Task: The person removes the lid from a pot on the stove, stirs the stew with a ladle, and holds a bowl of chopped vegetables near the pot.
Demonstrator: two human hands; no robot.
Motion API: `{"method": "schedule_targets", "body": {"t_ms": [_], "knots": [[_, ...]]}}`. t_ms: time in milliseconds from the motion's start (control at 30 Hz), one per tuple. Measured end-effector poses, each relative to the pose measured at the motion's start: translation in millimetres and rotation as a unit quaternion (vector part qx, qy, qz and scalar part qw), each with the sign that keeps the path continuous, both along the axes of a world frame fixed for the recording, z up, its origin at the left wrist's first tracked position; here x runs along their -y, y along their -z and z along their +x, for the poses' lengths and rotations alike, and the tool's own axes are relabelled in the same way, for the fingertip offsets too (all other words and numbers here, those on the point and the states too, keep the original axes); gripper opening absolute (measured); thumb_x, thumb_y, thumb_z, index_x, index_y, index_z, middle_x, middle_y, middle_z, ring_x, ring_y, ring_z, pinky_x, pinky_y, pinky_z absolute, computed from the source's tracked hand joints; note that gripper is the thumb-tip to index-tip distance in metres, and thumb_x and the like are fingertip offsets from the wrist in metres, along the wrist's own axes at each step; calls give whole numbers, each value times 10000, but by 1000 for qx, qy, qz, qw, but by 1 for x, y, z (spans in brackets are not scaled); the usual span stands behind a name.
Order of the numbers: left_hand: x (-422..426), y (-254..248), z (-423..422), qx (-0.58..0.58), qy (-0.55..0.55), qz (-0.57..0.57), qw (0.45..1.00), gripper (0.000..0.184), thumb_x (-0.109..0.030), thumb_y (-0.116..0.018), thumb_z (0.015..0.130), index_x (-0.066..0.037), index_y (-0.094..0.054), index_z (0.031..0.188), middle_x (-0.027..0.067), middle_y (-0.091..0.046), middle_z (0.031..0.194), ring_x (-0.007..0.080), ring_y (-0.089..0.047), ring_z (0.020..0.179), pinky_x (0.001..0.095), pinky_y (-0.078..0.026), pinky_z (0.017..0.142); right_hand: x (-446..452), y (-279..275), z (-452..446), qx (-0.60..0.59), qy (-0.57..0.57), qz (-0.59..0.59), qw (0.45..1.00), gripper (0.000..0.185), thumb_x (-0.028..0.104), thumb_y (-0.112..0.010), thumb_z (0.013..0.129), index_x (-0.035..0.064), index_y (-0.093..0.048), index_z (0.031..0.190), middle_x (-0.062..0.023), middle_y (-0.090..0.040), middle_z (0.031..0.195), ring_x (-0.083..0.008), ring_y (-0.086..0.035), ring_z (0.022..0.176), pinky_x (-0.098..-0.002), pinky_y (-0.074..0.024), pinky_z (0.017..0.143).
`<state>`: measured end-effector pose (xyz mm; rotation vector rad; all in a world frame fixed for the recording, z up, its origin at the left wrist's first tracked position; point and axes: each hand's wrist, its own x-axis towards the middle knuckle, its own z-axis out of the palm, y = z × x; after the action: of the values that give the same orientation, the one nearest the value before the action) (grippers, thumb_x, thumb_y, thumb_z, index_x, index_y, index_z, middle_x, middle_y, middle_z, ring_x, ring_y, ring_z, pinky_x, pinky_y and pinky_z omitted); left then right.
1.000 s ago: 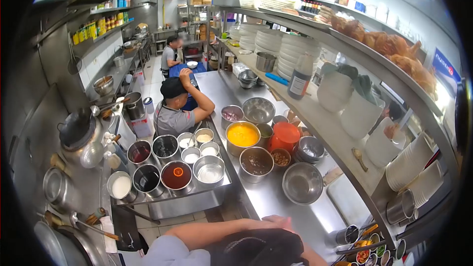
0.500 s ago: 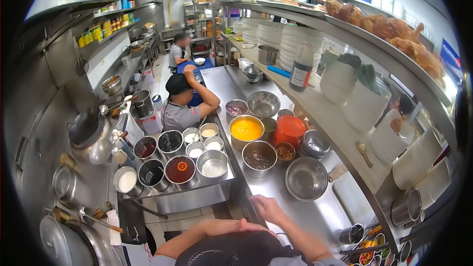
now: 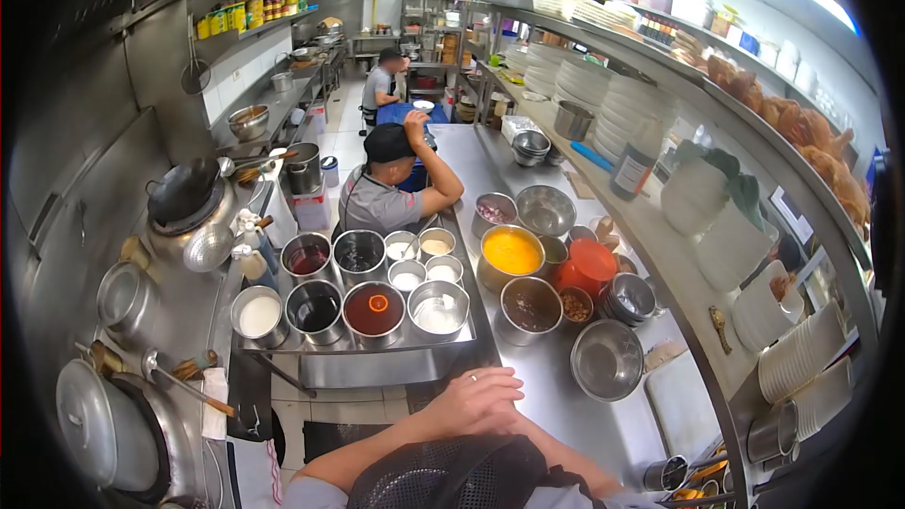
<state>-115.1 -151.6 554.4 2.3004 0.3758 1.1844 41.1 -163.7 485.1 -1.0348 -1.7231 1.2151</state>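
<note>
Hands since the earlier frame: they have moved from apart to together, the left hand (image 3: 468, 405) now lying over the right hand (image 3: 509, 423).
Left fingers: extended and slightly bent, close together, a ring on one.
Right fingers: mostly covered, so whether they are open or closed cannot be told.
Nearest surface: long stainless-steel counter (image 3: 554, 412), its near part beside and beyond the hands.
On the counter, nearest pieces: wide round steel bowl (image 3: 607, 360) and deep steel pot with dark brown contents (image 3: 531, 309), both ahead of the hands.
Behind them: steel pot of bright yellow-orange liquid (image 3: 512, 252), with a translucent red plastic container (image 3: 585, 265) to its right.
Left of the counter: steel table (image 3: 377, 347) carrying round steel containers of white, black and dark red contents, an orange ring showing in one.
Beyond that table: person in grey shirt and black cap (image 3: 385, 190), one hand raised to the cap.
</note>
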Motion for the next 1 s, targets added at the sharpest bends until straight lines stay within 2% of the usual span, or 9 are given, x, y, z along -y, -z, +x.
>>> {"method": "schedule_targets", "body": {"t_ms": [233,400,433,600,633,667,767,900,1000], "knots": [[-31,62,-49,-44,-149,99,983,335,-264,-650,900,-113,-730,1188,65,-701,1183,281,-624,1233,551,-371,1177,-39,-51,-103,-400,-25,-352,846,378,359,-531,1038,107,-670,1282,-75,-685,1294,-236,-617,1234,-418,-478,1036],[-50,97,-118,20,-356,91,930,283,-255,-615,946,-64,-693,1141,125,-667,1108,337,-633,1100,561,-416,1125,-34,-51,-135,-406,-49,-477,778,428,445,-475,1068,128,-664,1284,-46,-668,1327,-221,-575,1301,-441,-445,1093],[-53,112,-137,-2,-362,75,929,265,-262,-614,953,-64,-684,1115,127,-666,1082,335,-638,1089,552,-418,1127,-50,-7,-117,-405,-166,-491,753,452,445,-495,1062,109,-636,1330,-58,-661,1357,-237,-573,1319,-494,-452,1088],[-21,236,-215,-172,-418,-39,891,279,-349,-555,1027,-92,-660,995,144,-703,1002,343,-685,1032,540,-497,1027,-49,-7,-146,-214,-23,-463,860,525,528,-480,1093,71,-686,938,-86,-757,1017,-260,-674,1167,-487,-486,1050],[-1,239,-228,-126,-433,-230,862,283,-360,-523,1046,-102,-641,1049,174,-707,973,382,-694,982,549,-519,954,-51,5,-150,-230,23,-453,861,529,520,-494,1097,81,-647,845,-49,-651,696,-238,-709,849,-459,-552,869],[23,242,-240,-75,-426,-406,805,293,-371,-491,1066,-112,-623,1104,205,-711,944,421,-703,931,559,-541,882,-58,13,-144,-217,16,-457,862,529,520,-494,1097,81,-647,845,-49,-651,696,-238,-709,849,-459,-552,869],[83,295,-270,-56,-502,-484,715,287,-346,-449,1078,-149,-542,1265,244,-720,949,470,-707,927,583,-531,825,-79,22,-147,-132,-45,-404,904,493,483,-493,1114,61,-610,888,32,-325,501,-132,-366,405,-339,-405,460],[145,315,-278,-17,-556,-576,599,322,-244,-416,1052,-97,-577,1289,277,-700,1199,467,-661,1145,566,-503,957,-93,24,-181,35,-124,-293,947,276,293,-556,1117,28,-617,1068,36,-416,556,-69,-381,458,-256,-354,473],[169,349,-274,29,-613,-599,514,301,-106,-505,970,-36,-555,1259,320,-711,1111,494,-680,1093,590,-510,943,-126,84,-189,132,-232,-153,951,153,156,-585,1085,15,-641,1106,17,-546,688,-57,-447,544,-239,-373,517]]}}
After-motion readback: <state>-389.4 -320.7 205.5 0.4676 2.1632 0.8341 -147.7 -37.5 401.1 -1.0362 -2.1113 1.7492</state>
